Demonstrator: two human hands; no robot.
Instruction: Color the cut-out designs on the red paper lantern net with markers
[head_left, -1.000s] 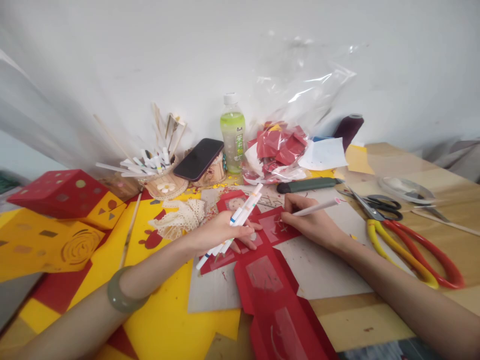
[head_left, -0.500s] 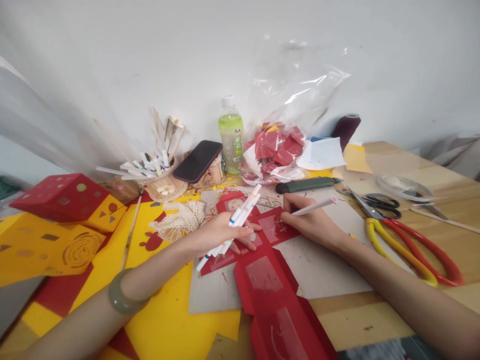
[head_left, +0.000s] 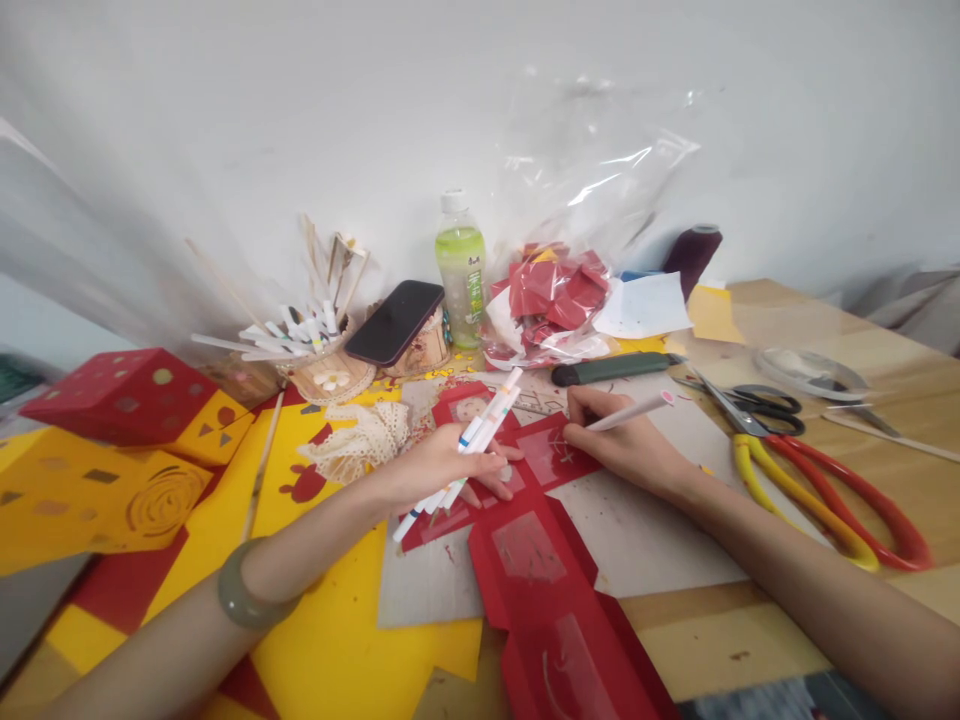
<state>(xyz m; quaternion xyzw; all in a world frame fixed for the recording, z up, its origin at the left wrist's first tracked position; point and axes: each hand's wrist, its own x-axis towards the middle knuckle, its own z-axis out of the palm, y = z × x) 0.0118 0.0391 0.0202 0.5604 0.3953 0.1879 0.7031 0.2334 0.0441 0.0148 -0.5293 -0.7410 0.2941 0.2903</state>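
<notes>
A flat red paper box cutout (head_left: pixel 517 620) with clear film windows lies across a grey board (head_left: pixel 660 545). My left hand (head_left: pixel 450 465) rests on its left part, closed round several white markers (head_left: pixel 491 420) that stick out above and below the fingers. In my right hand (head_left: pixel 619 435) is a white marker with a pink end (head_left: pixel 634 412). Its tip is hidden behind my fingers, which sit at the cutout's right panel, where pale drawn lines show. A white lace piece (head_left: pixel 360 440) lies beside my left hand.
Large scissors (head_left: pixel 817 480) and a green utility knife (head_left: pixel 615 368) lie to the right. Behind are a drink bottle (head_left: pixel 461 275), a phone (head_left: pixel 396 322), a marker holder (head_left: pixel 322 370) and a plastic bag of red scraps (head_left: pixel 551 300). Red and yellow boxes (head_left: pixel 127 400) stand left.
Almost nothing differs. My right hand and its marker have shifted very slightly, while my left hand stays in place with its markers.
</notes>
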